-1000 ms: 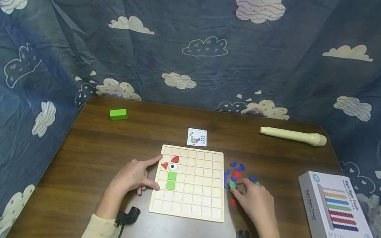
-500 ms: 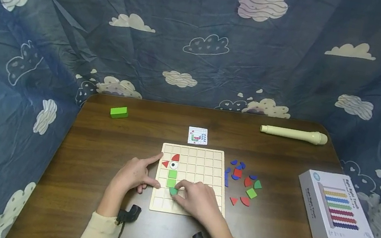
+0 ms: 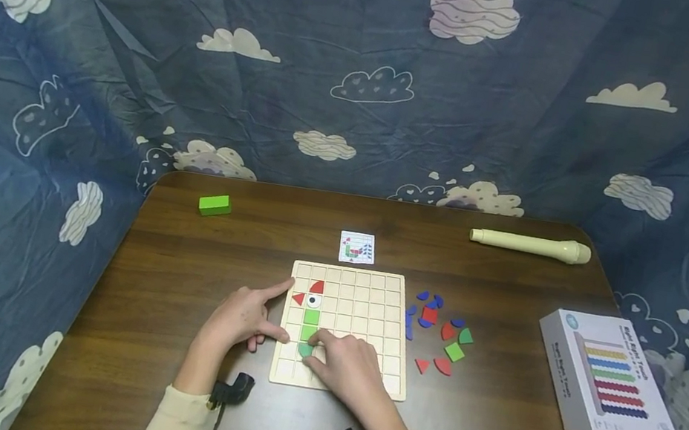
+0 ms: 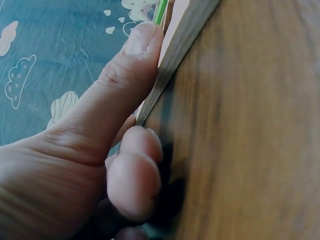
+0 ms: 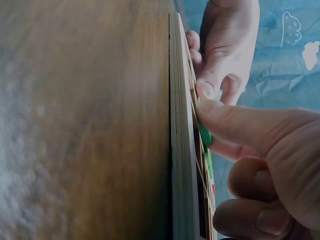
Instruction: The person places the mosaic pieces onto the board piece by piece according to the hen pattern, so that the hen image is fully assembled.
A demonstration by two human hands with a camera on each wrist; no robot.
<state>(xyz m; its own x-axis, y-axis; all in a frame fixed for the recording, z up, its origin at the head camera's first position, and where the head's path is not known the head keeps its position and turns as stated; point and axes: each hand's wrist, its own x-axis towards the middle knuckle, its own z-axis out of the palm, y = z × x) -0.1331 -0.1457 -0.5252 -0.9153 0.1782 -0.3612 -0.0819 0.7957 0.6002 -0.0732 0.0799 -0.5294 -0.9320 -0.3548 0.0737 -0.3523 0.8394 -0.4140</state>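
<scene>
A wooden grid board (image 3: 370, 309) lies mid-table. Down its left side sit a red quarter-round tile (image 3: 316, 286), a red triangle tile (image 3: 298, 299), a black-and-white eye tile (image 3: 313, 301) and two light green square tiles (image 3: 311, 316). My right hand (image 3: 350, 370) pinches a rounded dark green tile (image 3: 305, 350) between thumb and forefinger, at the cell below the squares. In the right wrist view that green tile (image 5: 205, 135) is partly hidden by the thumb. My left hand (image 3: 241, 315) touches the board's left edge with outstretched forefinger and thumb (image 4: 142, 42); its other fingers are bent.
Several loose blue, red and green tiles (image 3: 448, 329) lie right of the board. A small picture card (image 3: 357, 248) is behind it. Around the table stand a green block (image 3: 214, 206), a cream microphone-shaped stick (image 3: 529, 245) and a white box (image 3: 612, 381).
My right hand has carried the dark green tile from the loose tiles leftward onto the board, then slightly down and left into the cell under the green squares. The left hand has stayed put.
</scene>
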